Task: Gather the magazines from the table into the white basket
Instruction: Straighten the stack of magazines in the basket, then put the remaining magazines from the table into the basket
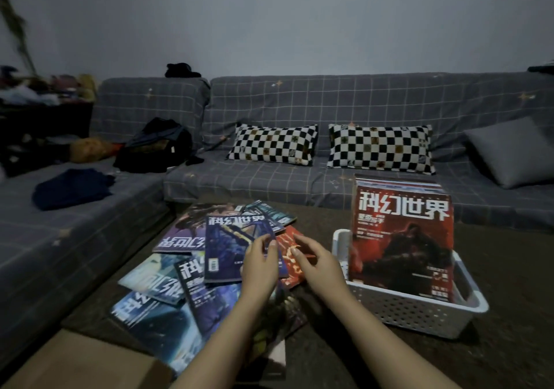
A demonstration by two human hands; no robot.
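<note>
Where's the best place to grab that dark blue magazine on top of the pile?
Probably its right edge. The blue magazine lies flat on top, and that edge overhangs the red magazine, so fingers can slip under from the right, where the left hand already rests.

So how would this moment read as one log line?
left hand: grips blue magazine | right hand: open, beside it | white basket: magazines upright | more on table

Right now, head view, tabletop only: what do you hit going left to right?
Light-blue magazine at the pile's left edge → dark-blue magazine on top of the pile → left hand → right hand → white basket with the red magazine standing upright in it.
</note>
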